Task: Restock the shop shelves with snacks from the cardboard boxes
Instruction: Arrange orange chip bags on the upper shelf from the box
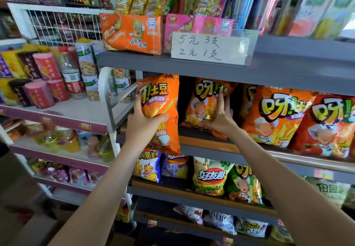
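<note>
The left hand (pixel 143 125) grips an orange chip bag (pixel 159 109) before the shelf (pixel 211 155) (not yet in); the right hand (pixel 221 119), fingers straight, steadies the standing bag (pixel 201 101) beside it; released early, that one may topple.

The head camera is looking forward and slightly downward, sitting close in front of the shelves (pixel 192 67).

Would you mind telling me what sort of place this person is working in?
Most likely a small snack or convenience shop: grey shelves packed with crisp bags, a handwritten price card on the upper shelf edge, and a white rack of tubs and jars on the left.
</note>
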A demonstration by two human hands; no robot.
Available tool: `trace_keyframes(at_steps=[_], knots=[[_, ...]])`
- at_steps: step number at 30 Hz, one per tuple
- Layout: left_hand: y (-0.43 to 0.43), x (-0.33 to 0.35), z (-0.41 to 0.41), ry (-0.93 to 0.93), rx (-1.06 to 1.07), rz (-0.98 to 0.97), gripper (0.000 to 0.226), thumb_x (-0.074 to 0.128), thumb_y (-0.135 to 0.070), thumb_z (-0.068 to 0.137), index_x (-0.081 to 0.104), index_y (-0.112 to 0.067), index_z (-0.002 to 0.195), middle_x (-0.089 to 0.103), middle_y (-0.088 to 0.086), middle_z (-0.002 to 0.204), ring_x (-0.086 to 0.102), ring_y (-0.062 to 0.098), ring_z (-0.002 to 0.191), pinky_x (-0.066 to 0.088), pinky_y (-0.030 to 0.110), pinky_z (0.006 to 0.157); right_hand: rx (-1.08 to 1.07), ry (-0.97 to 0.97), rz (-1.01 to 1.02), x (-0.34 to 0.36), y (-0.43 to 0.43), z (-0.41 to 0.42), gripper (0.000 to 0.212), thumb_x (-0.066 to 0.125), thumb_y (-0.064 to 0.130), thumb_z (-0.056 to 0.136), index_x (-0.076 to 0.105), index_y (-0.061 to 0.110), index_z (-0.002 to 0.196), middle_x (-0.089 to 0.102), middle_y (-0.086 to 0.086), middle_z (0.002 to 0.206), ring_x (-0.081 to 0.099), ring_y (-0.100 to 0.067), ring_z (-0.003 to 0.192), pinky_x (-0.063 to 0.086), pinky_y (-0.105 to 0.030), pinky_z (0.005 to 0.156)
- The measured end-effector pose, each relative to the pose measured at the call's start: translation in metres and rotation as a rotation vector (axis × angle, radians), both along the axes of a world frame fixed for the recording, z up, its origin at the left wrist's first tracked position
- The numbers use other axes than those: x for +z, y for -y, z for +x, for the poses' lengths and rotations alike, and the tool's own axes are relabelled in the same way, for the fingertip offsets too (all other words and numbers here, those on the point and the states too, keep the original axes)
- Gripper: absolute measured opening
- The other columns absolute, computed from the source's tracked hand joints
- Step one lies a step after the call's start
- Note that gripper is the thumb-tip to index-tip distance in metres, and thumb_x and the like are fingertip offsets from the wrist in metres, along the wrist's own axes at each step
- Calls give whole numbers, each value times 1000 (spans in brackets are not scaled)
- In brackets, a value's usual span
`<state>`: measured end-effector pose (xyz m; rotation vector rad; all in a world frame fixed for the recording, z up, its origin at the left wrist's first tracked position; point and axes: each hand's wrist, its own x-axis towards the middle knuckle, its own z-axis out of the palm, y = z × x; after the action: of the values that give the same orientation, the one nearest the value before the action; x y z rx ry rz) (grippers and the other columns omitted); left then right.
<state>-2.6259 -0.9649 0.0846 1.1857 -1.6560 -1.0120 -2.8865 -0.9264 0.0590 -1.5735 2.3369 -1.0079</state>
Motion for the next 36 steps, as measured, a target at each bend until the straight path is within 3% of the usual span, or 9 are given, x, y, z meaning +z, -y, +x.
trace_keyframes(at_steps=[11,18,22,24,27,30,32,34,36], knots=[[4,-4,-2,11,29,5,107,72,-63,52,16,-51,142,52,-1,129,57,25,110,53,50,89,-138,-448,48,-4,13,-17,112,72,42,83,-17,33,151,-21,-12,158,20,-41,136,41,-50,101],[1,-6,-12,39,70,23,104,67,-61,60,10,-47,146,48,5,131,54,28,112,48,37,82,-116,-464,155,6,12,-18,114,68,55,81,-20,33,150,-29,-10,156,-13,-35,146,26,-57,113],[-1,-7,-17,37,45,30,103,69,-59,65,10,-45,147,45,7,133,53,27,113,47,35,81,-9,-218,-213,15,-5,12,98,64,55,83,1,32,155,-13,-11,161,-9,-34,147,12,-57,116],[-7,-4,-24,58,36,48,97,70,-54,75,9,-43,149,41,8,136,49,28,117,42,34,78,164,123,-314,20,-22,38,89,64,53,85,9,36,153,9,-6,162,13,-26,147,21,-48,116],[-17,3,-37,39,-43,85,91,61,-66,78,9,-45,149,38,8,142,46,31,124,43,40,88,483,635,-137,24,-46,68,95,69,46,82,5,42,152,36,6,151,44,-13,133,46,-36,104],[-19,10,-44,-35,-181,108,84,39,-82,75,12,-50,148,38,3,149,40,29,134,37,49,106,510,589,-67,23,-51,69,114,75,42,73,-8,39,152,43,9,143,49,-10,128,46,-38,105],[-16,13,-47,-113,-256,94,62,36,-66,91,19,-48,148,37,-3,151,39,22,136,35,47,109,460,654,-92,26,-50,58,115,78,38,72,-5,40,152,42,11,141,49,-12,128,44,-43,107],[-12,15,-47,-142,-320,47,50,44,-39,100,27,-46,147,44,-10,142,50,9,122,45,32,97,458,770,-126,30,-49,43,106,78,28,79,2,44,151,44,8,142,52,-16,126,45,-47,105],[-10,16,-47,-93,-377,-21,56,50,-22,99,31,-46,145,46,-14,135,51,-3,108,41,15,81,470,800,-137,33,-46,30,103,76,22,81,5,46,151,47,2,143,55,-20,124,47,-48,102]])
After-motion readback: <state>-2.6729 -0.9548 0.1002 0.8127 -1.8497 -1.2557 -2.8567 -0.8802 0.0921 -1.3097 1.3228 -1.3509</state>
